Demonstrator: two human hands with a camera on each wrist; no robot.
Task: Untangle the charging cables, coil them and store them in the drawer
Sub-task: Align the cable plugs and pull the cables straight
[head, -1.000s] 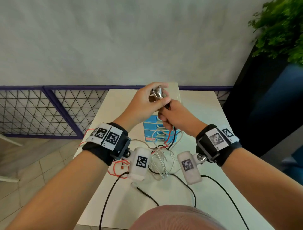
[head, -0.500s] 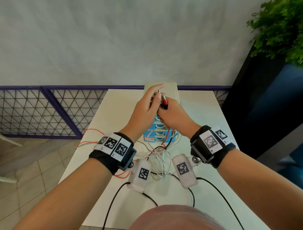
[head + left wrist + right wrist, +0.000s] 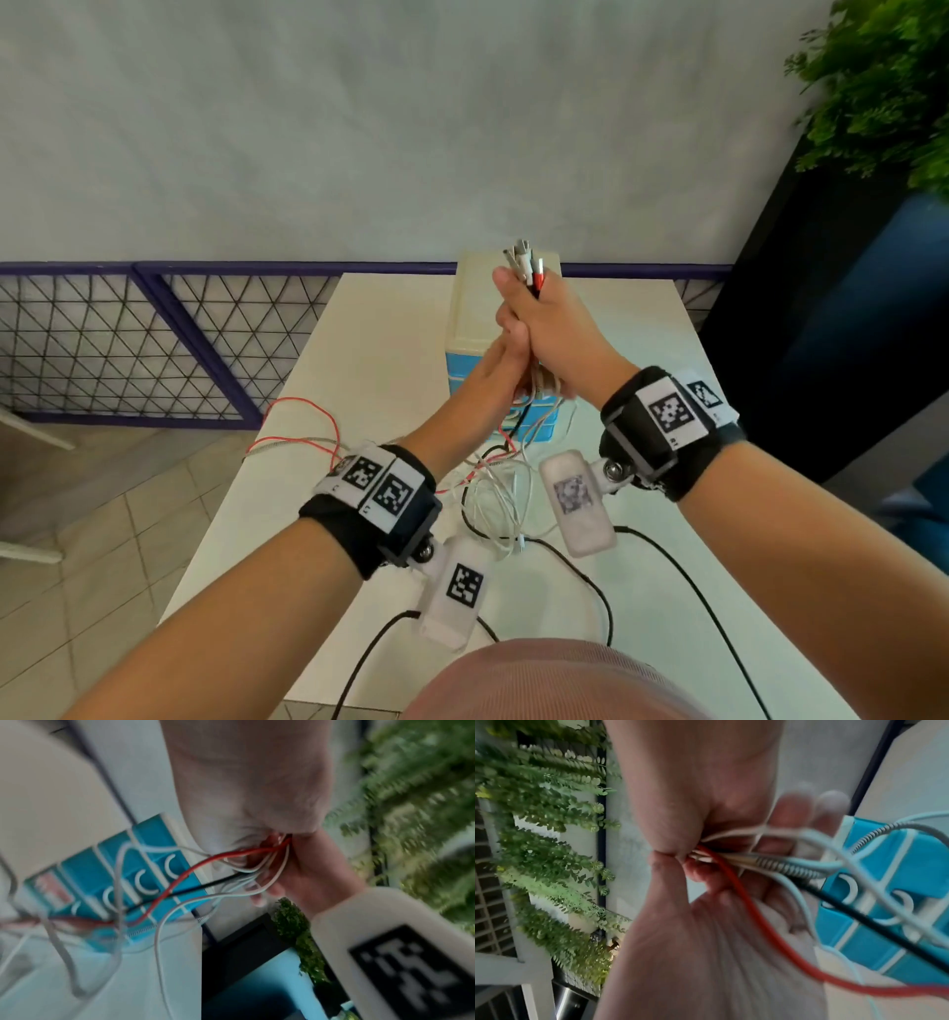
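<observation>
My right hand (image 3: 549, 329) grips a bunch of charging cables (image 3: 531, 383) just below their plug ends (image 3: 525, 262), which stick up in front of the wall. Red, black, white and braided strands hang from that fist (image 3: 693, 791). My left hand (image 3: 493, 370) sits directly under it, fingers (image 3: 808, 805) straight, its palm (image 3: 244, 780) against the strands. The loose lengths fall in a tangle (image 3: 495, 493) on the white table (image 3: 385, 334). Behind the hands stands the small drawer unit (image 3: 475, 308), cream on top with blue drawer fronts (image 3: 154, 878), all shut.
A red cable loop (image 3: 308, 411) hangs over the table's left edge. Black cords (image 3: 590, 580) from the wrist cameras cross the near table. A purple mesh fence (image 3: 128, 349) runs along the left, and a dark planter with a green plant (image 3: 883, 87) stands on the right.
My right hand has risen with the bunch, so the plug ends now stand above the drawer unit's top. My left hand has let go of the plugs and slid down beneath the right.
</observation>
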